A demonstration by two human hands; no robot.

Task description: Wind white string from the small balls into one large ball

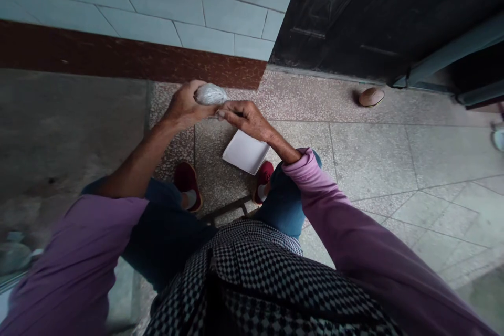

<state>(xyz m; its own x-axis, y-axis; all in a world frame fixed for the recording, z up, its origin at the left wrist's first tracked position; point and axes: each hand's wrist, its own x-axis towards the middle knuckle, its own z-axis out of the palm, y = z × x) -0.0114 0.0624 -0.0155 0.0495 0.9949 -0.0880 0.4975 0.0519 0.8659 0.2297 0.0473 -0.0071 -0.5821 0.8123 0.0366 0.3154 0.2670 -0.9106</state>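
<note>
My left hand (pixel 191 106) is wrapped round a shiny whitish bundle (pixel 210 94), rounded and wrinkled, like bunched plastic or thread. Its fold lines gather towards the right end. Close against that end, my right hand (pixel 247 119) is closed in a pinch beside my left fingertips. What sits between the right thumb and finger is too small to make out. Below both hands, a shallow white box or lid (pixel 246 152) lies on the floor between my feet, partly covered by the right hand and wrist.
My red shoes (pixel 186 181) rest on the speckled stone floor (pixel 366 152). A low dark bar (pixel 228 209) shows between my legs. Ahead stands a tiled wall (pixel 177 0), with a dark door (pixel 346 16) to the right. A rounded brownish object (pixel 371 96) lies near the door.
</note>
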